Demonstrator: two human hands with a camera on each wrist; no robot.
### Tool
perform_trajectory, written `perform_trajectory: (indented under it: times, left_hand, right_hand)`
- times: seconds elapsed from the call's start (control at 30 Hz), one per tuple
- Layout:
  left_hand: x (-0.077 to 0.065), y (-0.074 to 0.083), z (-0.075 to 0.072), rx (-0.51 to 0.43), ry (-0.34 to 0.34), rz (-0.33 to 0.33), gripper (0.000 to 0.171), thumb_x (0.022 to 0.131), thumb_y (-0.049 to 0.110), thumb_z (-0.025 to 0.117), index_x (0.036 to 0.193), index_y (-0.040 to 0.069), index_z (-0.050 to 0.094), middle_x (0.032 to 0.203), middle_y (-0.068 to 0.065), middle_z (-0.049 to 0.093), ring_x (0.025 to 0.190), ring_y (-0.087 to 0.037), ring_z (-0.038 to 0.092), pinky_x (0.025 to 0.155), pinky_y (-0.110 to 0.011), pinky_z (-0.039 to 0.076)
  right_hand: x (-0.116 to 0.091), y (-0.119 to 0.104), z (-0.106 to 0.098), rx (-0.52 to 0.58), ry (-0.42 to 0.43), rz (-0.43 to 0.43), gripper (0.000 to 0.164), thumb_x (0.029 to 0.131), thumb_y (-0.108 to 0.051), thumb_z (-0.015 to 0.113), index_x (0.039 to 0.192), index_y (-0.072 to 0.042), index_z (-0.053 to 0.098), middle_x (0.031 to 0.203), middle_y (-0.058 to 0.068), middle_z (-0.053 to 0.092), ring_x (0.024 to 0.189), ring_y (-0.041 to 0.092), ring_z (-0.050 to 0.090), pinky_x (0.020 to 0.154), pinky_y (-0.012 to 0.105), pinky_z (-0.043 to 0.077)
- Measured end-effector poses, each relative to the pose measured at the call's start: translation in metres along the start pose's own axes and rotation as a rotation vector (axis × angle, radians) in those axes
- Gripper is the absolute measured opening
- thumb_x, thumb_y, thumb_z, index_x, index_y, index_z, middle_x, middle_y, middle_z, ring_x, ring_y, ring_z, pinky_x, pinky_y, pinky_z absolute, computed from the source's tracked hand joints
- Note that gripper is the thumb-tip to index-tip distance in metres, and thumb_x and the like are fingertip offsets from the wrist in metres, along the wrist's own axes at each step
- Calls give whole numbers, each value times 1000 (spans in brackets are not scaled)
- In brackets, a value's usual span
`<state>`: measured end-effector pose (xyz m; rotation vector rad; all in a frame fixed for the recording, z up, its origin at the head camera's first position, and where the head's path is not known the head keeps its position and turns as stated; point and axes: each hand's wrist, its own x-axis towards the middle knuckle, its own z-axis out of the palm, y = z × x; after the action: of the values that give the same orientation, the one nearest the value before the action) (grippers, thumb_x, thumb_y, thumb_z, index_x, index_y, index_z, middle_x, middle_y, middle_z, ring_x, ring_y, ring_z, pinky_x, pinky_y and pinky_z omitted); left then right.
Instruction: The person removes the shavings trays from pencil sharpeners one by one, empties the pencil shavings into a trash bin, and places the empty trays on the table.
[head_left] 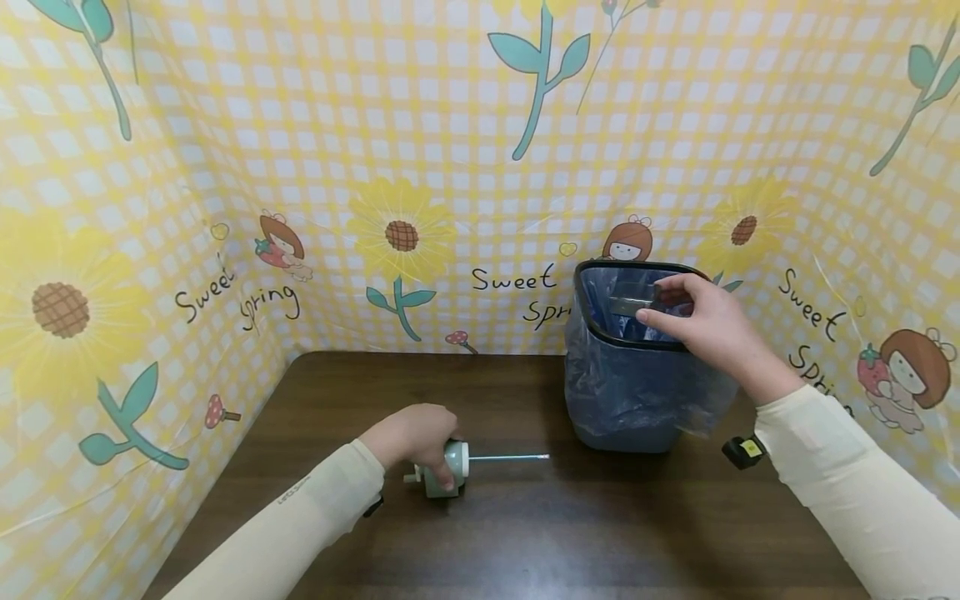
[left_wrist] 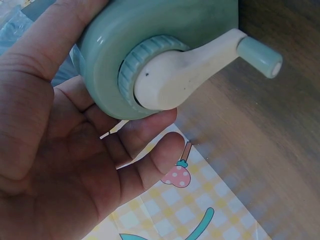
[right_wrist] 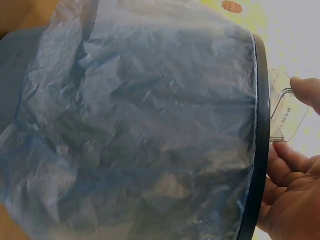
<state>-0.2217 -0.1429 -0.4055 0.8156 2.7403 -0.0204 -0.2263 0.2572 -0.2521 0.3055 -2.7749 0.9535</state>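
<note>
My left hand [head_left: 420, 432] grips a green crank pencil sharpener [head_left: 455, 475] on the table, its thumb and fingers on either side of the body. From the sharpener's white front a light-blue pencil [head_left: 510, 457] sticks out to the right. The left wrist view shows its cream crank [left_wrist: 175, 75] with a green knob. Over the mouth of the bin, my right hand [head_left: 716, 325] pinches a clear plastic shavings drawer [head_left: 630, 302] between thumb and fingers. In the right wrist view the drawer [right_wrist: 289, 115] appears just beyond the black bin rim [right_wrist: 262, 125].
A blue-grey trash bin [head_left: 622, 429] with a clear liner bag [head_left: 622, 375] stands at the table's back right. The dark wooden table [head_left: 375, 383] meets yellow checked cloth walls [head_left: 450, 125] at the back and sides.
</note>
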Motion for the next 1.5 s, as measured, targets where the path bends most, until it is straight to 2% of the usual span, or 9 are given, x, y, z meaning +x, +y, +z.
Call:
perform_trajectory:
  times: [0.43, 1.07, 1.5]
  left_hand:
    - [0, 0, 0, -9, 0, -1, 59, 66, 54, 93, 106, 15, 76, 84, 11, 67, 72, -8, 57, 73, -31, 54]
    - [-1, -1, 1, -17, -1, -7, 55, 66, 53, 93, 100, 15, 75, 82, 10, 66, 71, -9, 57, 71, -31, 54]
    - [3, -2, 1, -10, -14, -7, 56, 66, 54, 93, 102, 15, 75, 82, 10, 66, 71, -9, 58, 71, -31, 54]
  right_hand:
    - [-5, -14, 6, 44, 3, -47, 76, 90, -61, 69, 141, -8, 51, 137, 15, 58, 125, 36, 56, 100, 56, 47]
    - [-12, -28, 11, 94, -16, -80, 73, 91, -59, 69, 142, -11, 51, 138, 12, 57, 126, 33, 55, 101, 55, 46]
    - [-23, -45, 18, 130, -44, -132, 66, 92, -51, 73, 141, -13, 53, 135, 11, 60, 124, 32, 55, 102, 54, 45]
